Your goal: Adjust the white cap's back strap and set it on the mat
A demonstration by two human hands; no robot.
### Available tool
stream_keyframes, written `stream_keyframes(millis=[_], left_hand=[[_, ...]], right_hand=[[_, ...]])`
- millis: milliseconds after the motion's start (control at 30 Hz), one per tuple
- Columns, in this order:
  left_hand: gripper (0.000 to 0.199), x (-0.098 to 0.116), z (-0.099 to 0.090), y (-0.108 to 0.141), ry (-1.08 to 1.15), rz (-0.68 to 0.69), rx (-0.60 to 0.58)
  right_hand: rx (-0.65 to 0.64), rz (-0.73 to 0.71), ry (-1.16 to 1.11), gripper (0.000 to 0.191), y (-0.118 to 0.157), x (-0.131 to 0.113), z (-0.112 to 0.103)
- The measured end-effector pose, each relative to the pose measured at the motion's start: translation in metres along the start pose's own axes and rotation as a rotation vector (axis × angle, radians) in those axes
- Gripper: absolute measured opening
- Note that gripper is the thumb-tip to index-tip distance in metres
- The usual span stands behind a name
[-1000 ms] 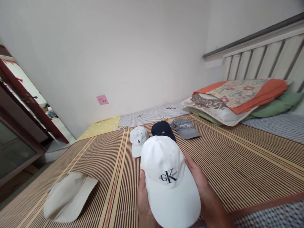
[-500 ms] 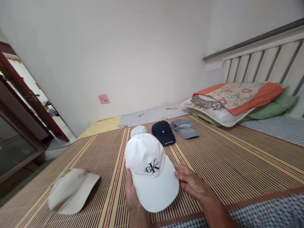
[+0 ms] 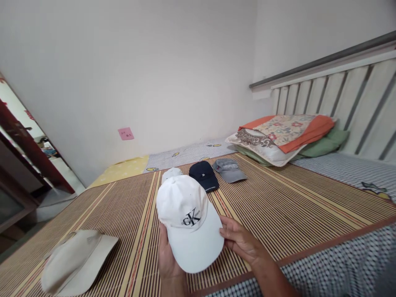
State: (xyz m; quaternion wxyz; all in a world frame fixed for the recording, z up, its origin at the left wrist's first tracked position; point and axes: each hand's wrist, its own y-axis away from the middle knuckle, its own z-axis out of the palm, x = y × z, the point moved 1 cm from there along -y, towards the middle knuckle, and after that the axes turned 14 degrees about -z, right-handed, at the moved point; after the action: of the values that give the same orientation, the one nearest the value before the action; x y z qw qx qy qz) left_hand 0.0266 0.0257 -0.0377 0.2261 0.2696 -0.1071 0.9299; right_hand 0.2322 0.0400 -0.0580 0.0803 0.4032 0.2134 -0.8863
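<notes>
A white baseball cap (image 3: 185,214) with dark "CK" lettering is held up in front of me, its brim tilted down toward me. My left hand (image 3: 168,255) grips its left edge, the thumb showing beside the brim and the other fingers hidden beneath. On the opposite side, my right hand (image 3: 239,239) pinches the brim's right edge. Just behind it, a pale cap (image 3: 172,173) is partly covered, beside a navy cap (image 3: 203,175) and a grey cap (image 3: 229,170). A beige cap (image 3: 77,262) lies on its own at the lower left.
Under the caps is a striped bamboo mat (image 3: 297,214) on a bed with a checked sheet (image 3: 340,264). Pillows (image 3: 278,136) are stacked by the white headboard (image 3: 337,95). The wall (image 3: 173,70) bears a pink note (image 3: 126,133); a doorway stands at far left.
The view has swung slightly to the right, so everything sits further left in the picture. Both hands keep hold of the white cap, with little change in its pose.
</notes>
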Motion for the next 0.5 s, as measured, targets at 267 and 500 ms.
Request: stream_keyframes(millis=[267,500], left_hand=[[0.032,-0.021,-0.017,-0.019,0.036,0.094,0.206],[0.036,-0.037,-0.010,-0.023,-0.135,-0.095,0.370]], right_hand=[[0.355,-0.133,-0.033,0.049,-0.001,-0.026,-0.027],[0.655,-0.313,0.071,0.061,0.018,-0.055,-0.106]])
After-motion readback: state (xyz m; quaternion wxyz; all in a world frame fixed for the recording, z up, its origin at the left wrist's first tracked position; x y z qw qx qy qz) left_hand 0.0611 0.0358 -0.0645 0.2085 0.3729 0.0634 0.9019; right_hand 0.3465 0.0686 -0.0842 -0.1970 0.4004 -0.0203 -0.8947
